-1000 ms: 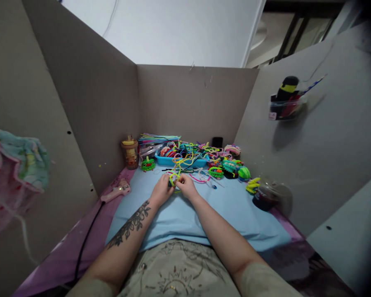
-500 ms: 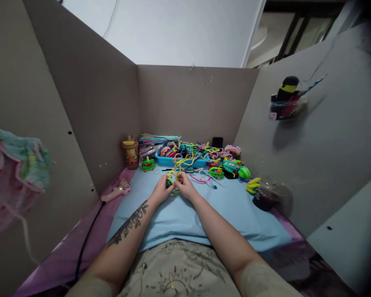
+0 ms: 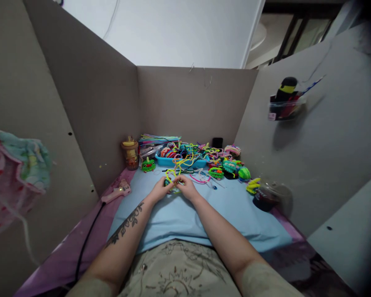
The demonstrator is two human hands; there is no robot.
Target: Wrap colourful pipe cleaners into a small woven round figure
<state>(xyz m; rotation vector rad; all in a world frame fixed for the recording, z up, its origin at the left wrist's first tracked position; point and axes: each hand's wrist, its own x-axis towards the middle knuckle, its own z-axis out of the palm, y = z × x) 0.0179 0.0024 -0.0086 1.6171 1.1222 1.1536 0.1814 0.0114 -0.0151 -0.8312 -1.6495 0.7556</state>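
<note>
My left hand [image 3: 161, 189] and my right hand [image 3: 186, 188] meet over the light blue cloth [image 3: 176, 218]. Fingers of both are pinched on a yellow-green pipe cleaner [image 3: 170, 173], which loops up above the fingertips. A small dark teal piece shows beside the left fingers, partly hidden. Just beyond my hands stands a blue tray [image 3: 164, 161] heaped with colourful fuzzy wires and small figures. Pink and white wire pieces [image 3: 200, 180] lie to the right of my fingers.
A pink hot glue gun [image 3: 119, 190] lies at the left. Behind it are a brown cup [image 3: 130, 154] and a green fuzzy figure [image 3: 148, 165]. Several fuzzy pieces and a dark tub [image 3: 266, 199] stand at the right. Grey panels [image 3: 198, 103] enclose three sides.
The two hands have come closer together, fingertips now meeting. The yellow-green loop has shifted slightly left and opened wider above the fingers.
</note>
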